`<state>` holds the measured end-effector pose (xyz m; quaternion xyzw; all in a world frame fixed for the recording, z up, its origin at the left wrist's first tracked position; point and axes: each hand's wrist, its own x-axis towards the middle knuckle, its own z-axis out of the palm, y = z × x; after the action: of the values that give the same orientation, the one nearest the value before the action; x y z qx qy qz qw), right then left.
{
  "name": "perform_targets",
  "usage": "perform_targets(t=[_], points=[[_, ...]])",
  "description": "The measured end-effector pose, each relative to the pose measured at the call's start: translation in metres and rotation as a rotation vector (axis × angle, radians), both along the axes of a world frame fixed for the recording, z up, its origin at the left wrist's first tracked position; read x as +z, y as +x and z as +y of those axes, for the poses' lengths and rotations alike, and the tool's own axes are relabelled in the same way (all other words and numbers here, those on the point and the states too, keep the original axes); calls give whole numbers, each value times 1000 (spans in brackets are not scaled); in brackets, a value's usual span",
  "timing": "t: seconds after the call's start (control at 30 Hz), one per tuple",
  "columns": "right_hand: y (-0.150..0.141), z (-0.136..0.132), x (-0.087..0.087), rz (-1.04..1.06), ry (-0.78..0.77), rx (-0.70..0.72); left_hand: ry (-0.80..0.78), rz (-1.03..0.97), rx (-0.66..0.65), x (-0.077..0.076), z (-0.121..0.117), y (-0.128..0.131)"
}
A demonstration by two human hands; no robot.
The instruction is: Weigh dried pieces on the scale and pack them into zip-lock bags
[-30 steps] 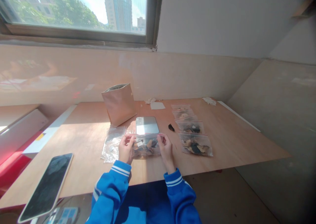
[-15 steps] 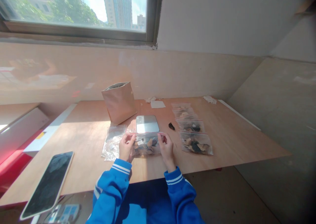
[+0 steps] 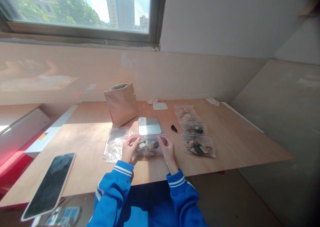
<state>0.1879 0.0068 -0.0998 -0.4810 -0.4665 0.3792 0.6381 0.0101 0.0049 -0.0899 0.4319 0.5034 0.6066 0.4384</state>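
Lower centre of frame: held bag (image 3: 150, 147), clear, containing brown and dark dried-looking pieces plus a small white packet (image 3: 142, 144), lies just on the near side of a square silver-topped plate (image 3: 149, 126). Left hand (image 3: 128, 151) pinches the bag near its left top corner, right hand (image 3: 167, 151) near its right; both grips are narrow, thumb against fingers, the reddish top strip between them. Change over the last half second: both thumbs have shifted slightly inward along the strip, so the gap between the hands is smaller. Judged meaning: work is concentrated on the strip rather than the contents; whether its edges are pressed together cannot be told at this scale. Unchanged: filled bags (image 3: 199, 147) in an overlapping column right of centre, dark loose piece (image 3: 174, 128) between plate and column, flat clear plastic (image 3: 113, 148) left of the left hand, brown pouch (image 3: 121, 105) standing upright left of centre.
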Motion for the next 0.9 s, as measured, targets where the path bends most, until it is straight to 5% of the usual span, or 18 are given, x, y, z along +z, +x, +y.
perform_targets(t=[0.37, 0.7, 0.9], points=[[5, 3, -4, -17, -4, -32, -58, -140, 7, 13, -2, 2], [-1, 1, 4, 48, -9, 98, 6, 27, -64, 2, 1, 0], [1, 2, -2, 54, 2, 95, -15, -58, -70, 2, 0, 1]])
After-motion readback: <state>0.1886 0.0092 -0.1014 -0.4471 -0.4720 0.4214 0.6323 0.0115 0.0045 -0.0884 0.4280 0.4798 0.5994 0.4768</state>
